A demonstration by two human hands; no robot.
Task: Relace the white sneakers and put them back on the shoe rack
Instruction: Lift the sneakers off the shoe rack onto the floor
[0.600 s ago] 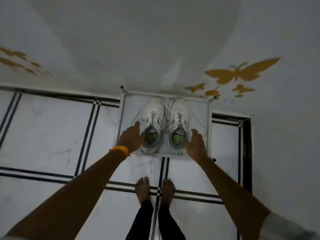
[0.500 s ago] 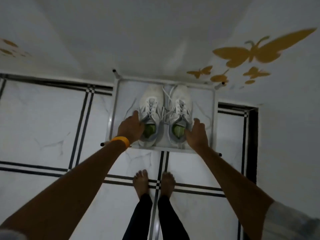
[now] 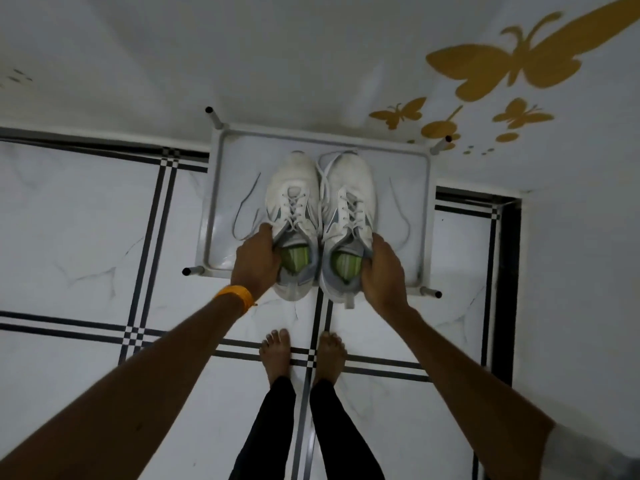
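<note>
Two white sneakers with grey trim and green insoles sit side by side over the top shelf of a white shoe rack [image 3: 221, 188], toes toward the wall. My left hand [image 3: 256, 261] grips the left sneaker [image 3: 292, 199] at its collar. My right hand [image 3: 381, 268] grips the right sneaker [image 3: 349, 199] at its collar. Both heels overhang the rack's front edge. Loose lace ends trail between the shoes.
The rack stands against a white wall with yellow butterfly stickers [image 3: 519, 64]. Four short posts stick up at its corners, one at the front left [image 3: 192, 270]. My bare feet [image 3: 301, 351] stand on white marble floor with black inlay lines just in front of the rack.
My hands went from resting beside the sneakers to gripping their collars, and the shoes shifted back toward me so the heels hang over the rack's front edge. The camera moved closer.
</note>
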